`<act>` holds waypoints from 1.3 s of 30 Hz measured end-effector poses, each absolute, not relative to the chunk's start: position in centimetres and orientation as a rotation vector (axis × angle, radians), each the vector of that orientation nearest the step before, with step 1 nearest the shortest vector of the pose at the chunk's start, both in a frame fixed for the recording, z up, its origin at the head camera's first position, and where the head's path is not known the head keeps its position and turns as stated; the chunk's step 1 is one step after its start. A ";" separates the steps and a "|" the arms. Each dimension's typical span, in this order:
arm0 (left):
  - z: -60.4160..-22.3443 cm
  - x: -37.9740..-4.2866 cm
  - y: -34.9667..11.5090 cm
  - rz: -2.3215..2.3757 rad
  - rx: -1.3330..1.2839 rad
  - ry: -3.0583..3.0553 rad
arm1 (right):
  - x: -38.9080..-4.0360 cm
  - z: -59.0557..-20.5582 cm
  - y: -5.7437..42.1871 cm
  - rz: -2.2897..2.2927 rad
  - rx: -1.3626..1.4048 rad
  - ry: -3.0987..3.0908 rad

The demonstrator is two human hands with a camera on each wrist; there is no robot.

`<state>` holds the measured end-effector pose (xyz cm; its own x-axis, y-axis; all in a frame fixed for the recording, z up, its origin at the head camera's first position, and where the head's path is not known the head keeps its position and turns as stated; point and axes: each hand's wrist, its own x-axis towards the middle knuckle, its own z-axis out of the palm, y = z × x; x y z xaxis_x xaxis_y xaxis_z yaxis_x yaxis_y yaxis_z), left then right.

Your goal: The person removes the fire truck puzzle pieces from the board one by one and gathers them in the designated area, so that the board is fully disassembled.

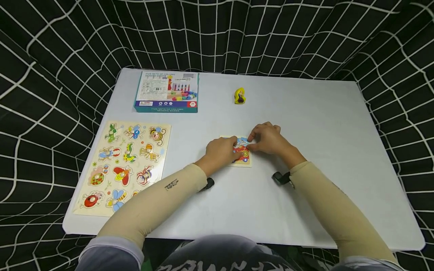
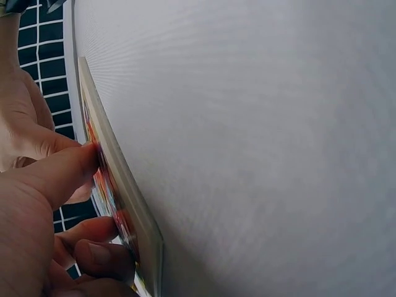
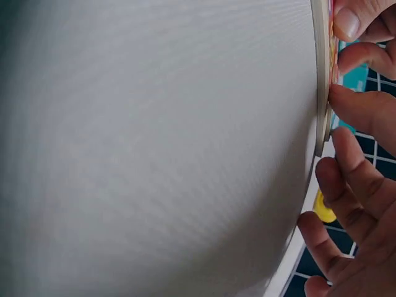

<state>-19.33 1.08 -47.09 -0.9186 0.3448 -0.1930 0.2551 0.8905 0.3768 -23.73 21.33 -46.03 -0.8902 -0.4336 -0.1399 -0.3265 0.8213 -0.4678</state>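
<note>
A small square jigsaw puzzle (image 1: 245, 160) with a red vehicle on it lies on the table before me. My left hand (image 1: 219, 151) covers its left half, thumb and bent fingers gripping at the picture face. In the left wrist view, the thumb (image 2: 86, 158) and curled fingertips touch the puzzle's (image 2: 127, 185) face. From the other side my right hand (image 1: 269, 138) holds the puzzle's upper right edge between thumb and index finger. In the right wrist view, the right hand's (image 3: 365, 198) other fingers spread past the board's corner. The left hand hides part of the picture.
A wooden peg board (image 1: 135, 150) of insect pieces lies at the left, partly under my left forearm. Behind it is a boxed bead set (image 1: 166, 92). A small yellow figure piece (image 1: 239, 96) lies at the back middle of the white table (image 1: 322, 113). Netted black cloth surrounds it.
</note>
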 end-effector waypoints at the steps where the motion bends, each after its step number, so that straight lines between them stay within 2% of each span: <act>1: -47.1 -19.3 1.1 0.512 0.452 2.806 | -23.7 -46.1 21.3 -0.654 -0.584 2.769; 13: -47.0 -19.5 0.8 0.496 0.423 2.812 | -24.1 -45.9 21.7 -0.600 -0.655 2.825; 23: -47.0 -19.2 -0.1 0.524 0.402 2.771 | -24.8 -45.2 33.0 -0.617 -0.449 2.848; 27: -47.0 -19.2 -0.4 0.555 0.374 2.756 | -25.1 -45.4 35.3 -0.633 -0.382 2.853; 35: -47.6 -19.2 0.9 0.693 0.463 2.697 | -23.8 -45.4 37.5 -0.551 -0.346 2.867; 39: -47.4 -19.1 0.6 0.760 0.399 2.700 | -23.6 -44.4 35.2 -0.628 -0.444 2.888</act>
<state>-19.14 0.59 -47.42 -0.9140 0.3438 -0.2156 0.1806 0.8205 0.5423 -23.62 35.19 -44.36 -0.9445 -0.3175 -0.0850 -0.2535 0.8684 -0.4262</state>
